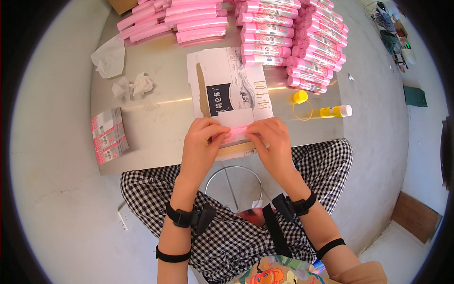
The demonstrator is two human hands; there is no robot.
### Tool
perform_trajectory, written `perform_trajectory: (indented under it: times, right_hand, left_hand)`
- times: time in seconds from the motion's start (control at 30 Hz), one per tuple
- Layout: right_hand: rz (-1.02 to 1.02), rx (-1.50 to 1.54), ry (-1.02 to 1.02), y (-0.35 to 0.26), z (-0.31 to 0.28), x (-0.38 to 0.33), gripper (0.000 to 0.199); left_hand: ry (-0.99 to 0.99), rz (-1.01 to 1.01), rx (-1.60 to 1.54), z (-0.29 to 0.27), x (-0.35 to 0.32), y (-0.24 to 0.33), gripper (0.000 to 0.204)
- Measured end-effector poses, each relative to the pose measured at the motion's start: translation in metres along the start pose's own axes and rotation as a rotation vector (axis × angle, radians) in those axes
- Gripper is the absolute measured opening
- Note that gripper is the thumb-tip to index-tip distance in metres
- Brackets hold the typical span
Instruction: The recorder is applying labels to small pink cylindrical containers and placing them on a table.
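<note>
My left hand [203, 139] and my right hand [272, 142] meet near the table's front edge, each with thumb and fingers pinched on one end of a small pink plastic roll [238, 134]. The hands cover the roll's ends, and only its middle shows between the fingertips. It lies over the near part of a flattened printed carton [242, 90], white with a dark panel and a torn strip of brown cardboard. Right of the carton is a yellow glue tube [329, 111] with a white end, beside its yellow cap [300, 97] and a thin yellow loop.
Plain pink rolls [198, 21] are heaped at the far left. Several pink rolls with paper labels [267, 31] are stacked at the far right. Bundled printed labels [109, 135] lie at the metal table's left edge, near crumpled tissue [141, 85] and a white sheet [109, 57].
</note>
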State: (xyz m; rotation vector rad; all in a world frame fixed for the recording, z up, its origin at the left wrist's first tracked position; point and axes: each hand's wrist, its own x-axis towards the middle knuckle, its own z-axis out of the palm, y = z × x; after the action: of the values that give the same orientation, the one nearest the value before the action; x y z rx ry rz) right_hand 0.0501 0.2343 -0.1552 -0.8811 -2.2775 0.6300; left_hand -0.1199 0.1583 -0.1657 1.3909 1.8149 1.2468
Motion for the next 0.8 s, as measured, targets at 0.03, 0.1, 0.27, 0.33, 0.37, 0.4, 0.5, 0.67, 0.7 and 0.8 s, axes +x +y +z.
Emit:
perform_trajectory:
  times: [0.03,0.1,0.27,0.33,0.37,0.4,0.5,0.67,0.7,0.8]
  right_hand:
    - [0.026,0.006,0.009,0.0,0.002,0.003,0.007]
    - [0.055,0.013,0.021,0.0,0.004,0.005,0.007]
    - [0.177,0.032,0.018,-0.002,0.007,0.008,0.004]
    - [0.186,0.031,0.023,-0.003,0.008,0.009,0.005]
    - [0.189,0.03,0.028,-0.003,0.008,0.01,0.005]
    - [0.193,0.03,0.03,-0.004,0.008,0.011,0.005]
    - [0.26,0.049,-0.009,-0.006,0.007,0.014,0.008]
    - [-0.09,-0.259,0.096,-0.008,0.001,0.012,0.019]
    - [-0.091,-0.257,0.097,-0.007,0.001,0.01,0.019]
    - [-0.155,-0.179,-0.047,-0.004,0.003,0.004,0.023]
  left_hand:
    - [-0.011,0.01,0.0,-0.001,0.001,-0.001,0.012]
    - [-0.017,-0.018,-0.01,-0.001,0.001,-0.001,0.012]
    - [0.02,0.002,-0.069,0.0,0.001,0.002,0.013]
    - [0.006,0.025,0.028,0.001,0.0,0.003,0.013]
    - [0.002,0.027,0.03,0.003,0.002,0.003,0.013]
    - [0.032,-0.008,0.038,0.005,0.003,0.003,0.013]
    - [0.047,-0.058,0.057,0.007,0.007,0.004,0.012]
    - [-0.016,-0.088,0.073,0.003,0.015,0.005,0.011]
    - [-0.036,-0.105,0.07,0.003,0.017,0.004,0.011]
    - [-0.067,-0.122,0.074,0.002,0.019,0.004,0.01]
